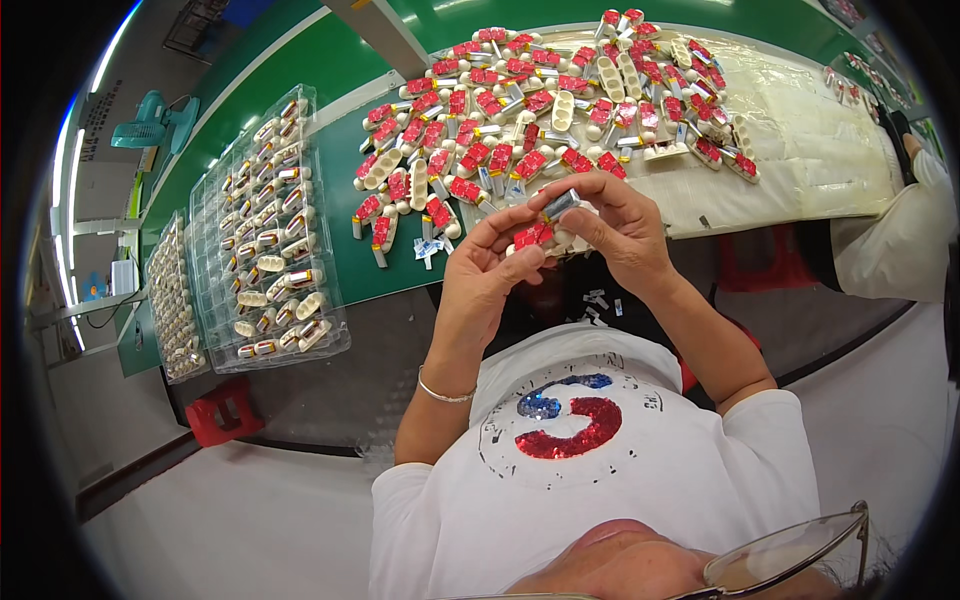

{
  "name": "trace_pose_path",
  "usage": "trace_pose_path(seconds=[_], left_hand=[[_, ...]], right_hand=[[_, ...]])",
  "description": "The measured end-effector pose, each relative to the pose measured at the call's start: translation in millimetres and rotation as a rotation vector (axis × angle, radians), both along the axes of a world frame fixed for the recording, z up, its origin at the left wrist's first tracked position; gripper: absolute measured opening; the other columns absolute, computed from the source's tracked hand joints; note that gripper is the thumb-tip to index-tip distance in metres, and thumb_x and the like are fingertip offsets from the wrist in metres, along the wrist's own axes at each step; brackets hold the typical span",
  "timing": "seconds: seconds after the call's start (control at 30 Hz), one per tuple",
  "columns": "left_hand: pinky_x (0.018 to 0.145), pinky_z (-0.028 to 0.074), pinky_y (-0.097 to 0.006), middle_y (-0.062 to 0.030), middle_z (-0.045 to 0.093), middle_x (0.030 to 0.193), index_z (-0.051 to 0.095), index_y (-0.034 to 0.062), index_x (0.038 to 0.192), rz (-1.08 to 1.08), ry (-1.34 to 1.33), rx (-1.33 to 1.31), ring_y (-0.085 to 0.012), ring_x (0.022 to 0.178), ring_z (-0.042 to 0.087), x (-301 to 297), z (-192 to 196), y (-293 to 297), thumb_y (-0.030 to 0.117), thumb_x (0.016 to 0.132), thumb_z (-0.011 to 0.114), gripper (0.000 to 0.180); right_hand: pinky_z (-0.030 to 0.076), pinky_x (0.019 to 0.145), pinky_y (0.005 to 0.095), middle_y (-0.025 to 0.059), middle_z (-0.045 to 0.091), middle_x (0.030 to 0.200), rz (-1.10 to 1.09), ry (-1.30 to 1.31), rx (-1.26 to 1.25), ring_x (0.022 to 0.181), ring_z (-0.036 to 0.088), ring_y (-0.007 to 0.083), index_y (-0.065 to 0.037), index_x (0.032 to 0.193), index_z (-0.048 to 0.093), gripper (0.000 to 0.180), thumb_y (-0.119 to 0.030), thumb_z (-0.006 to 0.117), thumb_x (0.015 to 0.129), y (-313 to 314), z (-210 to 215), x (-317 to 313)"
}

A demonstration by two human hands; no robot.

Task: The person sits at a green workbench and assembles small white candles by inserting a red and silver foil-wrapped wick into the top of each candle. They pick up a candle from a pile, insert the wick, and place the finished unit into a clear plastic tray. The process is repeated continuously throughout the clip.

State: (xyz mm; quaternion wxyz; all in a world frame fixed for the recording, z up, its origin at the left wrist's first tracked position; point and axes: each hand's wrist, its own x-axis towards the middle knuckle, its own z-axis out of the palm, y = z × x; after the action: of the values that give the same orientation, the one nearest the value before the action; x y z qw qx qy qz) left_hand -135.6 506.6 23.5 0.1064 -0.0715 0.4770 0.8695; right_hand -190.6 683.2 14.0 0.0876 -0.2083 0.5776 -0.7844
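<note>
Above my lap, both hands come together around one small white oblong piece with a red face (533, 235). My left hand (497, 258) pinches its left end between thumb and fingers. A short grey-silver cylinder (561, 205) sits at its upper side, under the fingertips of my right hand (625, 235). The right thumb presses close to the cylinder and the white part; I cannot tell whether the two are joined. Just beyond my hands lies a large heap of similar red-and-white pieces (470, 160), many with silver cylinders attached.
To the left, a clear plastic tray (210, 270) holds rows of white pieces, with another filled tray (172, 320) beyond. Small white-and-blue slips (428, 248) lie at the green table's (345, 250) edge. A red stool (222, 412) stands below; another person's arm (915, 190) shows at right.
</note>
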Motion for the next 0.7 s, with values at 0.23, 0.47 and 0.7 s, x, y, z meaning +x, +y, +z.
trace_pose_path(seconds=[0.23,0.47,0.7], left_hand=[[0.087,0.054,-0.027,-0.0102,0.062,0.116,0.057,-0.0019,0.119,0.150,0.242,-0.396,-0.0151,0.104,0.062,6.9,5.9,8.4,-0.005,0.085,0.067,0.036],[0.088,0.052,-0.025,-0.0096,0.063,0.111,0.057,-0.0052,0.118,0.307,0.380,-0.601,-0.0131,0.102,0.061,9.0,4.1,12.3,-0.006,0.084,0.068,0.035],[0.088,0.052,-0.026,-0.0085,0.061,0.113,0.058,-0.0026,0.119,0.286,0.326,-0.505,-0.0131,0.102,0.061,13.8,4.8,6.0,-0.004,0.087,0.066,0.033]], right_hand=[[0.050,0.078,0.0277,0.0072,0.067,0.099,-0.048,0.314,0.254,0.090,0.062,0.0157,-0.004,0.116,0.065,0.029,-0.008,0.066,0.088,5.0,19.6,1.5],[0.051,0.071,0.0296,0.0089,0.065,0.095,-0.124,0.524,0.440,0.084,0.062,0.0200,-0.005,0.116,0.066,0.032,-0.007,0.069,0.084,-1.0,32.4,2.7],[0.052,0.068,0.0322,0.0080,0.065,0.093,-0.140,0.656,0.511,0.084,0.062,0.0223,-0.008,0.114,0.067,0.031,-0.009,0.070,0.082,-8.5,29.7,0.4]])
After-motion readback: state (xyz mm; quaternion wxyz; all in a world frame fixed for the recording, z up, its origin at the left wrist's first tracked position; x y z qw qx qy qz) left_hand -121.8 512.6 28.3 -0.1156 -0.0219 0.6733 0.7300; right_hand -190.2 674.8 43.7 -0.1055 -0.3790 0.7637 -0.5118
